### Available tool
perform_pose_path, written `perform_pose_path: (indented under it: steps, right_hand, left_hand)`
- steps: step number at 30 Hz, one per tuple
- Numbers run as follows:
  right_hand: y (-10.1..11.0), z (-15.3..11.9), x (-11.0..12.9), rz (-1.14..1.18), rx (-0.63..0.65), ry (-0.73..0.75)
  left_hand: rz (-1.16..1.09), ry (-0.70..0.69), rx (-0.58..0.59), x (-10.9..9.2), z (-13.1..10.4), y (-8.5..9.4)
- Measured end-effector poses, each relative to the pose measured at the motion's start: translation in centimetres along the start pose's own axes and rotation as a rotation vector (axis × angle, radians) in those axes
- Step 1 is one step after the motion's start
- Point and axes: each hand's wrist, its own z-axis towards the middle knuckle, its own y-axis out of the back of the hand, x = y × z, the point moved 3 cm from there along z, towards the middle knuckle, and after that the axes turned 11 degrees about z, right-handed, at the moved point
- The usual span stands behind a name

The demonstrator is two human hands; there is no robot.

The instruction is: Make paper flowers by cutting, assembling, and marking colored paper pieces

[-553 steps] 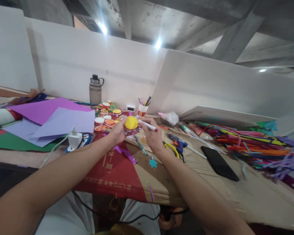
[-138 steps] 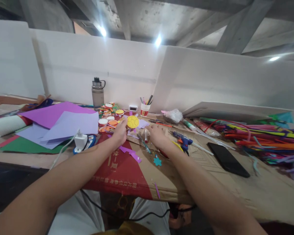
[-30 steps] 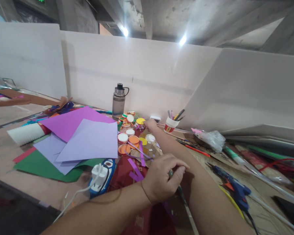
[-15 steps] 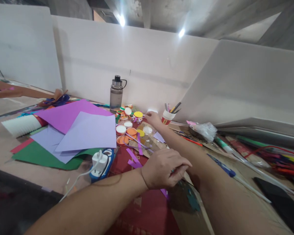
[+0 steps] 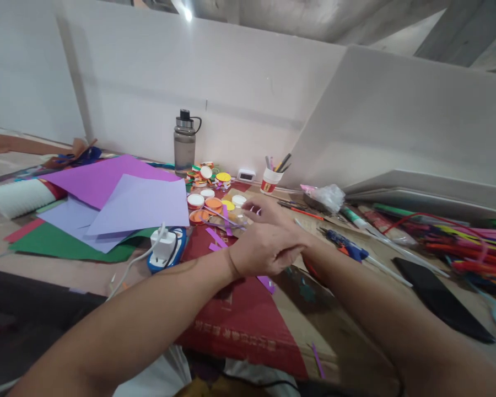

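My left hand (image 5: 268, 248) is in front, its fingers curled in, beside my right wrist; whatever it holds, if anything, is hidden. Just beyond it my right hand (image 5: 263, 209) hovers with bent fingers apart, nothing visible between them. Near its fingertips lie a white disc (image 5: 238, 200) and a yellow disc (image 5: 228, 205). Left of these are orange discs (image 5: 213, 204), another white disc (image 5: 195, 200) and purple paper strips (image 5: 217, 237) on red-printed cardboard (image 5: 240, 325).
Left are coloured paper sheets (image 5: 144, 201), stacked paper cups (image 5: 19, 196) and a power strip (image 5: 167, 248). Behind stand a bottle (image 5: 184, 146), a small white clock-like device (image 5: 246, 175) and a pen cup (image 5: 270, 181). Right lie a glue gun (image 5: 347, 242) and a phone (image 5: 442, 298). Another person's arm (image 5: 25, 144) reaches in.
My right hand has drawn back from the small white device toward my left hand. The view has tilted down and shifted right.
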Motion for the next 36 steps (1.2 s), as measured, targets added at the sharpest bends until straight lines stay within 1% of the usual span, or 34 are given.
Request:
perform_pose_path:
  steps: [2,3,5,6,7,8,11,13,18,20,24,29,31,33,34,35,36]
  right_hand:
    - [-1.1,-0.5,0.9,-0.043,0.110,0.065]
    - [-1.7,-0.6,1.4,-0.089,0.116,0.073]
    - [-2.7,-0.5,2.0,-0.172,0.125,0.023]
    - [-3.1,-0.4,2.3,-0.200,0.132,-0.019]
    - [-3.5,-0.2,2.4,-0.224,0.145,-0.066]
    - [-3.9,-0.1,2.5,-0.246,0.167,-0.099]
    - [-4.7,0.4,2.4,-0.276,0.210,-0.155]
    - [-5.0,0.7,2.0,-0.269,0.200,-0.182]
    - [-5.2,1.4,1.2,-0.223,0.159,-0.222]
    - [-5.1,1.4,1.0,-0.197,0.139,-0.226]
    - [-4.1,1.4,1.1,-0.125,0.084,-0.236]
    - [-1.9,1.7,2.3,-0.026,0.012,-0.215]
    - [-1.1,2.0,2.7,0.085,-0.020,-0.206]
    - [-0.6,2.0,2.7,0.182,-0.040,-0.187]
    - [-0.5,1.9,2.5,0.189,-0.039,-0.180]
    - [-0.6,1.7,2.3,0.165,-0.041,-0.179]
    - [-0.7,1.5,2.0,0.127,-0.045,-0.186]
  left_hand:
    - [-0.029,-0.084,0.017,-1.0,0.3,0.3]
    - [-0.042,-0.128,0.075,-1.6,0.4,0.2]
    - [-0.039,-0.235,0.243,-3.0,0.6,-0.2]
    - [-0.029,-0.267,0.308,-3.4,0.6,-0.5]
    - [-0.038,-0.326,0.347,-3.9,0.6,-0.8]
    - [-0.042,-0.352,0.345,-4.2,0.6,-0.9]
    - [-0.059,-0.411,0.247,-4.3,0.5,-1.0]
    - [-0.062,-0.415,0.204,-4.0,0.3,-0.8]
    - [-0.025,-0.350,0.272,-3.7,0.2,-0.6]
    - [-0.044,-0.359,0.255,-3.7,0.2,-0.6]
    - [-0.058,-0.377,0.184,-3.5,0.3,-0.7]
    - [-0.091,-0.343,0.205,-3.4,0.3,-0.7]
    - [-0.088,-0.339,0.191,-3.3,0.3,-0.6]
    - [-0.065,-0.322,0.113,-2.9,0.4,-0.1]
    - [-0.046,-0.297,0.037,-2.6,0.5,0.4]
    - [-0.029,-0.261,-0.033,-2.3,0.6,1.0]
    - [-0.013,-0.172,-0.110,-1.7,0.8,1.7]
